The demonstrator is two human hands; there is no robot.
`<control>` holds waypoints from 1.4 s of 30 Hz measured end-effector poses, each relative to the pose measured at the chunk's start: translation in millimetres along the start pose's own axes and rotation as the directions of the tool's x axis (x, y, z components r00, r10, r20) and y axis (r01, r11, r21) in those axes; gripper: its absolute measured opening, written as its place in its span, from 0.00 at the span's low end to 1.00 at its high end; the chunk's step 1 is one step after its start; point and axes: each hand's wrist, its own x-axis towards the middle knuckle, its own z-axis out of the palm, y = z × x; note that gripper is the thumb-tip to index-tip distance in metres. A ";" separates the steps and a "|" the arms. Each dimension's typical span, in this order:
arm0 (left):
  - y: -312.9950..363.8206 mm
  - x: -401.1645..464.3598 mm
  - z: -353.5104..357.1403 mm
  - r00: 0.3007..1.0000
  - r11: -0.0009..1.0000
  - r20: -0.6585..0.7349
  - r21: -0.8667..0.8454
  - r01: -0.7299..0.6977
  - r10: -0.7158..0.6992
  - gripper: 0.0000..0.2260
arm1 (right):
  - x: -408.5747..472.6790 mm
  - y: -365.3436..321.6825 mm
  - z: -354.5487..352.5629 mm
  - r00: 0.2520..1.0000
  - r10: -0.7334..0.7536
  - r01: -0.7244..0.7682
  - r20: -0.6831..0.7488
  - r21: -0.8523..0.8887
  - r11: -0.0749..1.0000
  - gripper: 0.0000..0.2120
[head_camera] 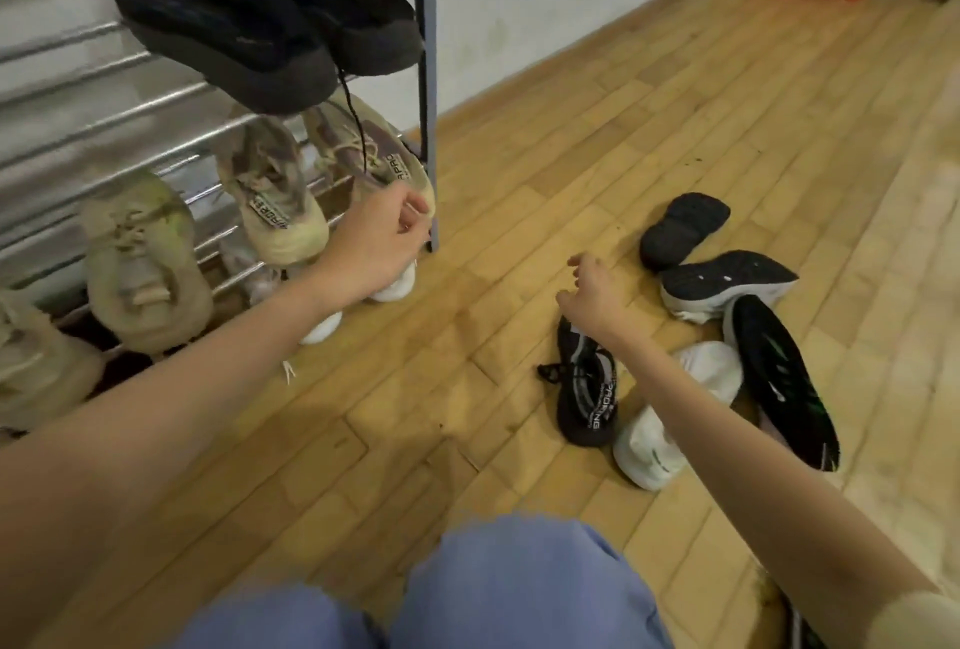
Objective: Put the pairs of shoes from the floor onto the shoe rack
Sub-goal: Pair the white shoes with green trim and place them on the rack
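**Left hand at the rack, right hand over the floor shoes**

Head view: the left hand (382, 240) pinches the heel of a beige sneaker (363, 149) on the shoe rack (104, 129). The right hand (592, 292), fingers spread and empty, hovers above a black sneaker (587, 399) on the floor (415, 388), near other loose shoes (727, 285).

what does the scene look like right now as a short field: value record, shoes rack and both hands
setting: wooden floor beside a metal shoe rack
upper shelf: black pair
lower shelf: beige sneakers, more to their left
floor pile: black shoe, white shoe, three dark shoes sole-up or on their sides
left hand: at the heel of the rightmost beige sneaker, fingers curled on it
right hand: open, above the floor pile, holding nothing
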 end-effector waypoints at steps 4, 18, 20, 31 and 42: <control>13.3 15.3 40.6 0.983 0.991 0.164 0.089 -0.103 0.088 0.09 | 4.1 60.5 -3.3 0.988 0.149 -0.154 -0.048 -0.140 0.978 0.23; 31.8 63.5 122.1 0.909 0.989 0.406 0.075 -0.131 0.090 0.10 | 59.9 192.4 -14.7 0.921 0.374 -0.360 -0.112 -0.614 0.703 0.37; 26.2 62.8 127.1 0.902 0.990 0.425 0.075 -0.115 0.073 0.09 | 68.2 188.5 -9.9 0.918 0.375 -0.366 -0.131 -0.648 0.668 0.36; 30.5 37.7 145.2 0.878 1.000 0.478 0.013 -0.027 0.017 0.11 | 66.3 165.6 -41.3 0.908 0.268 -0.402 -0.322 -0.494 0.771 0.30; 72.0 -15.4 238.7 0.623 0.988 0.773 -0.033 -0.153 0.122 0.08 | -71.6 134.8 -50.1 0.643 0.680 0.179 -0.353 0.932 0.314 0.13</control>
